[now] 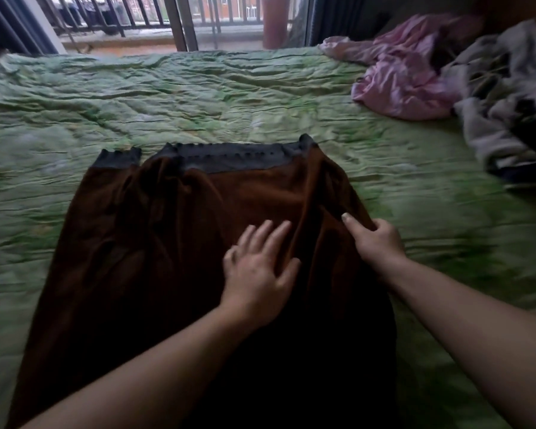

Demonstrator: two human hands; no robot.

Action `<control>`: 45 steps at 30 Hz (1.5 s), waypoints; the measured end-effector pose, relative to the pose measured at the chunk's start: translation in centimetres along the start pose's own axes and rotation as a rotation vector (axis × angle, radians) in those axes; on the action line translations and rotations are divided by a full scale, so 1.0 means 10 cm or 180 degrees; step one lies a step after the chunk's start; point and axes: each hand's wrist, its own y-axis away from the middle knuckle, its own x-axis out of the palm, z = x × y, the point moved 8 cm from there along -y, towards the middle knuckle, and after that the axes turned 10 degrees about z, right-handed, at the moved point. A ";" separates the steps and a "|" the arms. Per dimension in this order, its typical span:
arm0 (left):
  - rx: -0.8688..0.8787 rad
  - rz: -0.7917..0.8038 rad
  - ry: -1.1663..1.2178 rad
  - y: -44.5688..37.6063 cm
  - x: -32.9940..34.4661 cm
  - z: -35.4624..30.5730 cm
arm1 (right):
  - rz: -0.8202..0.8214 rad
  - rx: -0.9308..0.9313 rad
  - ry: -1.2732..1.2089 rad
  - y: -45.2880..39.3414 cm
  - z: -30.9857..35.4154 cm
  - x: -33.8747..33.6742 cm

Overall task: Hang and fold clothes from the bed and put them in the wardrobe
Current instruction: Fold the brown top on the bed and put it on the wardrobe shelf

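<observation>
a left hand (259, 270) is pressing open-fingered on a soft, limp brown garment (155, 243) while the right hand (376, 239) is pinching its three o'clock edge, likely the best hold.

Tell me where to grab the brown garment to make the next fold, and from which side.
Probably take the brown garment along its right edge, where the right hand pinches a raised ridge of cloth, coming from the right. It lies flat on the green bedspread, grey band far; the left hand pins its middle.
</observation>
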 end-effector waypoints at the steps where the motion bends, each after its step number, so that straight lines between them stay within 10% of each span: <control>1: 0.0276 0.0157 -0.0034 0.13 0.12 -0.24 | -0.0095 -0.0047 0.0008 0.04 -0.02 -0.10; 8: 0.0233 0.1391 -0.0795 0.78 0.90 -0.69 | -0.0832 -0.0005 0.0146 0.38 -0.38 -1.13; 13: 0.0413 0.1037 -0.0892 1.02 0.91 -0.93 | -0.1601 0.0254 0.0330 0.73 -0.63 -1.88; 22: 0.0281 0.1506 -0.1348 1.26 1.34 -1.22 | 0.0542 0.1365 -0.0802 0.93 -1.42 -1.27; 38: -0.0044 0.3136 0.0049 1.45 1.33 -1.00 | 0.1307 0.0569 -0.2281 0.73 -0.47 -0.90; 40: -0.0192 0.3198 0.0397 1.40 1.39 -0.94 | 0.1083 0.0073 -0.1699 0.61 0.01 -0.86; 43: -0.0243 0.3251 0.0720 1.37 1.41 -0.86 | 0.0249 -0.1154 0.1156 0.51 0.82 -0.59; 45: -0.0159 0.3185 0.0839 1.35 1.43 -0.83 | 0.0791 -0.1781 0.2686 0.57 1.05 0.11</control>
